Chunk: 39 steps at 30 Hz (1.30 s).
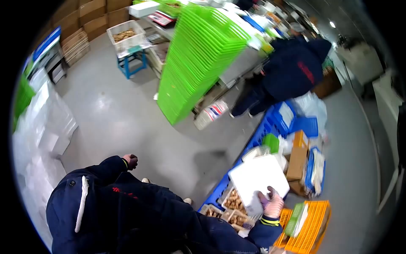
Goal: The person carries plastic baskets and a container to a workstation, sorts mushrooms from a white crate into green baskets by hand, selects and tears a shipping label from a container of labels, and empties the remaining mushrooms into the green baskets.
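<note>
My right hand [272,204], in a patterned glove, lies over the near right part of a white foam box [258,178]. Its thumb and fingers are spread on the white surface; I see no grip around an edge. Below the box, white baskets [236,202] hold brown, knobbly pieces that I cannot name. My left hand [132,161] hangs in front of my body over the grey floor. Its fingers are curled in, and nothing shows in them.
A tall stack of green baskets [198,63] leans over the floor ahead. Beyond it a person [292,72] in dark clothes bends at a worktable. Blue pallets [258,135] carry boxes along my right. Orange crates [311,224] stand near my right arm; plastic-wrapped stacks [44,118] line the left.
</note>
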Motion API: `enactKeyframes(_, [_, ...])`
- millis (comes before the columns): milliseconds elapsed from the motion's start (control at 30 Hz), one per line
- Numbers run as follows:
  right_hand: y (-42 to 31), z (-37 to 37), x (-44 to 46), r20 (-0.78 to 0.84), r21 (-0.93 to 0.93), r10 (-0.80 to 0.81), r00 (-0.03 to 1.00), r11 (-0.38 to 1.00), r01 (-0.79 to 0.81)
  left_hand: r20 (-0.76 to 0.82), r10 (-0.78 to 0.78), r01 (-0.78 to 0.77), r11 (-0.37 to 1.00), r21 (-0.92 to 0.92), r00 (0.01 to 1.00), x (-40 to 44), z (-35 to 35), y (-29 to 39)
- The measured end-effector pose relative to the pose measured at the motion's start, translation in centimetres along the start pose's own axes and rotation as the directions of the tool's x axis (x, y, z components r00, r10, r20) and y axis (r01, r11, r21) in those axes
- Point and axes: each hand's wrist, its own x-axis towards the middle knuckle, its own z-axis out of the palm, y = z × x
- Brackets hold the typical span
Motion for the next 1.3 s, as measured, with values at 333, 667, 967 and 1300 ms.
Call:
enactKeyframes(333, [-36.6, 19.6, 10.4, 0.442, 0.509, -0.709, 0.55, 0.703, 0.497, 0.045, 0.153, -0.108, 0.849, -0.518, 0.987, 1.2, -13.6, 8.9])
enactKeyframes(667, [-61.4, 34.4, 23.7, 0.357, 0.624, -0.921, 0.157, 0.36, 0.694, -0.287, 0.227, -0.352, 0.771, -0.531, 0.931, 4.4, -32.8, 18.2])
enactKeyframes(967, [-78.9, 40.3, 38.6, -0.038, 0.146, -0.807, 0.589, 0.579, 0.803, -0.206, -0.039, -0.141, 0.604, -0.784, 0.978, 6.6, -40.5, 19.6])
enactKeyframes(1300, [-82.3, 45.5, 57.3, -0.037, -0.197, -0.205, 0.978, 0.961, 0.194, -0.337, 0.096, -0.269, 0.812, -0.517, 0.937, 20.1, -60.3, 42.8])
